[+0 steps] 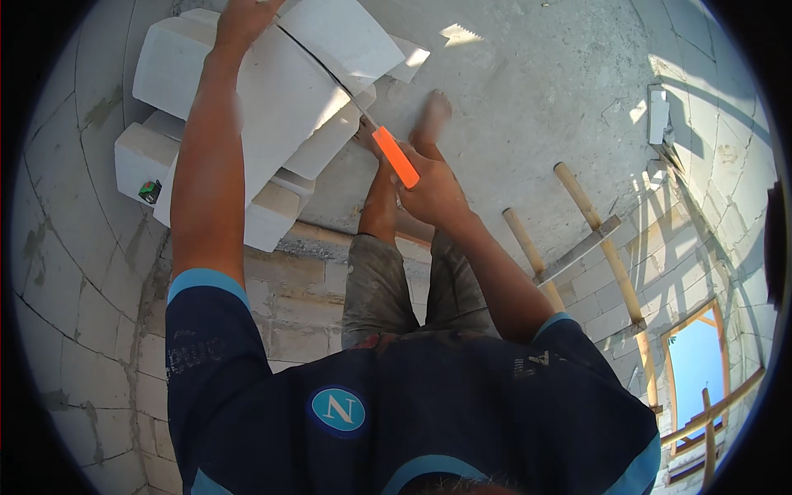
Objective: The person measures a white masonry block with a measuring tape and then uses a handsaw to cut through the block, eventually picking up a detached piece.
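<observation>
My right hand (435, 191) is closed around the orange handle of a handsaw (396, 157). The thin blade, seen nearly edge-on, runs up and left along a dark line in a large white lightweight concrete block (285, 91). How deep the blade sits cannot be made out. At the top edge, my left hand (242, 23) is on or just over the block, near the far end of the blade; its fingers are partly cut off by the picture's edge. Several more white blocks (173, 70) lie beneath and beside this one.
A small green and black tape measure (149, 192) rests on a lower block at the left. A jagged white scrap (460, 35) lies on the grey concrete floor (528, 107). Wooden poles (577, 195) stand at the right, near a block wall and a window opening (695, 371). My bare feet are beside the stack.
</observation>
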The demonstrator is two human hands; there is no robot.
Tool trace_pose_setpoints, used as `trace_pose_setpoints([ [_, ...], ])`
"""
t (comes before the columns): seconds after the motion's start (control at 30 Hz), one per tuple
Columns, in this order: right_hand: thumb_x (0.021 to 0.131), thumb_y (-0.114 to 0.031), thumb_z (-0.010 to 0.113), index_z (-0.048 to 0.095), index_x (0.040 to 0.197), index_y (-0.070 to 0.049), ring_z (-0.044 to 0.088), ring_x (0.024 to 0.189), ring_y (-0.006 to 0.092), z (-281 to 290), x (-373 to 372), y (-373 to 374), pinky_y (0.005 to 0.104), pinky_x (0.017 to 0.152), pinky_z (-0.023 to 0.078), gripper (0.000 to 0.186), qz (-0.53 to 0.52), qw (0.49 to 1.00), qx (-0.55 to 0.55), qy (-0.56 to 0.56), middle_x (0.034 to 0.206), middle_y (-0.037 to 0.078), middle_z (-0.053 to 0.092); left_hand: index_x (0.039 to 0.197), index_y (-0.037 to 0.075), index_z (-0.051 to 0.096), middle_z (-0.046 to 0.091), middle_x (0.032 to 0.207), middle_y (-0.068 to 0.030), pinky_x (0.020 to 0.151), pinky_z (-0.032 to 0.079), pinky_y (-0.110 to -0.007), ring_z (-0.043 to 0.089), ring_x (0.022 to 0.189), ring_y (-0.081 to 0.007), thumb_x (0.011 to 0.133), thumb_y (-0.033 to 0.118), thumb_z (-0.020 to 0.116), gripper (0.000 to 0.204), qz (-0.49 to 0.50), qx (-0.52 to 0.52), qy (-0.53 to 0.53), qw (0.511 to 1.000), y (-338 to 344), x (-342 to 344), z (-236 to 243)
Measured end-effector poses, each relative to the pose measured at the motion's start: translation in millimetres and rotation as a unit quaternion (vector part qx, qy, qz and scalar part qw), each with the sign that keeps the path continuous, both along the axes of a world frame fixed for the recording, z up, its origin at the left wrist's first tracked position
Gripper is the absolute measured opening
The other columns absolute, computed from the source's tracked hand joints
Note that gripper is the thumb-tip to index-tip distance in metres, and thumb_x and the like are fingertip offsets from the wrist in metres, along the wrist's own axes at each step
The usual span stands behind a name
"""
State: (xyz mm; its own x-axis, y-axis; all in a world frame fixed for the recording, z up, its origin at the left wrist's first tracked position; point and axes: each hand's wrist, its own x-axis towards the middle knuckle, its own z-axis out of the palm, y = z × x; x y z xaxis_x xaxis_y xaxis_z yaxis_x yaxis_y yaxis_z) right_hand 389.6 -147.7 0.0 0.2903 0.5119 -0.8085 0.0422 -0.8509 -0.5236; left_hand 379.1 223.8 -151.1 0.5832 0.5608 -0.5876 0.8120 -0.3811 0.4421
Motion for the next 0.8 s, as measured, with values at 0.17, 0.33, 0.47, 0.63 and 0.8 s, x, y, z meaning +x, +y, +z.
trace_pose_setpoints([
  [0.17, 0.092, -0.013, 0.065, 0.053, 0.145, -0.008, 0.071, 0.082, 0.0411, 5.2, -10.6, 13.1, 0.0452, 0.076, 0.056, 0.055, 0.017, 0.999, 0.043, 0.028, 0.089, 0.023, 0.071, 0.121, -0.003, 0.07, 0.071, 0.123, -0.0227, 0.099, 0.051, -0.047, 0.069, 0.11, -0.0348, 0.09, 0.054, 0.072, 0.065, -0.169, -0.038, 0.096, 0.98, 30.1, 22.2, -98.4],
  [0.33, 0.091, -0.008, 0.065, 0.053, 0.145, -0.006, 0.071, 0.079, 0.0412, 14.7, 9.2, -3.7, 0.0445, 0.074, 0.056, 0.055, 0.035, 0.999, -0.007, 0.022, 0.088, 0.023, 0.071, 0.113, 0.003, 0.074, 0.075, 0.106, -0.0127, 0.087, 0.055, -0.043, 0.071, 0.092, -0.0257, 0.09, 0.047, 0.074, 0.05, 0.132, -0.437, 0.067, 0.887, -10.8, 56.6, -72.0],
  [0.47, 0.087, -0.005, 0.062, 0.048, 0.148, -0.003, 0.071, 0.082, 0.0446, 85.9, 14.0, -61.2, 0.0487, 0.074, 0.058, 0.062, -0.016, 0.998, 0.026, 0.049, 0.095, 0.028, 0.072, 0.108, 0.005, 0.075, 0.075, 0.099, -0.0094, 0.08, 0.056, -0.042, 0.07, 0.084, -0.0229, 0.089, 0.043, 0.076, 0.043, 0.135, -0.432, 0.04, 0.891, 0.8, 35.3, -93.7],
  [0.63, 0.088, -0.004, 0.061, 0.049, 0.149, -0.008, 0.071, 0.085, 0.0454, 53.7, 18.4, -55.3, 0.0476, 0.074, 0.057, 0.062, -0.021, 0.997, 0.029, 0.066, 0.097, 0.027, 0.071, 0.103, 0.005, 0.076, 0.075, 0.097, -0.0089, 0.078, 0.055, -0.042, 0.069, 0.083, -0.0223, 0.088, 0.042, 0.076, 0.04, 0.122, -0.454, 0.02, 0.882, -0.6, 42.9, -98.1],
  [0.8, 0.091, -0.005, 0.061, 0.055, 0.142, -0.006, 0.071, 0.093, 0.0422, 6.8, 20.8, 5.0, 0.0436, 0.083, 0.056, 0.052, 0.037, 0.997, -0.013, 0.073, 0.103, 0.025, 0.071, 0.101, 0.004, 0.076, 0.075, 0.096, -0.0092, 0.077, 0.055, -0.042, 0.069, 0.082, -0.0229, 0.087, 0.044, 0.076, 0.042, 0.026, -0.323, -0.013, 0.946, 6.0, 37.4, -109.3],
])
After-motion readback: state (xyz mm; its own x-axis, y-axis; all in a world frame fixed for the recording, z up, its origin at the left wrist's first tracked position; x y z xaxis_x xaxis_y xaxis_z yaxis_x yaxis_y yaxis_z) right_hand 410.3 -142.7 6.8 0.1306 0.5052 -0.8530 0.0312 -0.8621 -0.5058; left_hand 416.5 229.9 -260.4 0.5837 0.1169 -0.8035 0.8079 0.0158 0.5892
